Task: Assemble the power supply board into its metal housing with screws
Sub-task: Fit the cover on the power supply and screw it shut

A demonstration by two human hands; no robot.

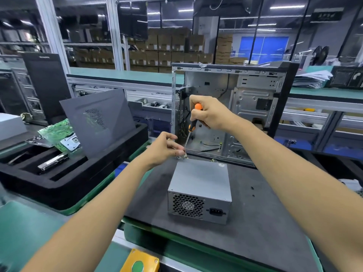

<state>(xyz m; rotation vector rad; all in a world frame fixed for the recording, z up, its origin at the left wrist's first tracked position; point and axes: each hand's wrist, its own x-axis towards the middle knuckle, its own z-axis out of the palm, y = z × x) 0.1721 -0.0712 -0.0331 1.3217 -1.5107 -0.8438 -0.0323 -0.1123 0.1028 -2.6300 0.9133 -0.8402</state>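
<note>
A: What do we see at the centre of the frame?

B: We see a grey metal power supply box (200, 190) lying flat on a dark matte tabletop (261, 213), low and just right of centre. Its near face has a honeycomb grille and a black socket; its top is smooth, dull sheet metal.

A: And our hands?

B: Our right hand (210, 114), in the middle of the frame, is wrapped around the orange and black handle of a screwdriver (191, 126). The thin steel shaft slants down and left to the far left corner of the box. Our left hand (167, 147), just left of centre, pinches something small at the shaft's tip, likely a screw, though it is too tiny to be sure. We judge the left hand steadies the tip so the tool stays seated while we turn.

A: What lies around it?

B: Behind the box stands an open computer case (255, 107) of bare stamped metal, upright, its hollow side facing us. A few small black specks, perhaps spare screws (252, 190), lie on the tabletop right of the box. At the left, a black foam tray (59, 185) holds a green circuit board (56, 132) and a leaning grey panel (98, 122).
</note>
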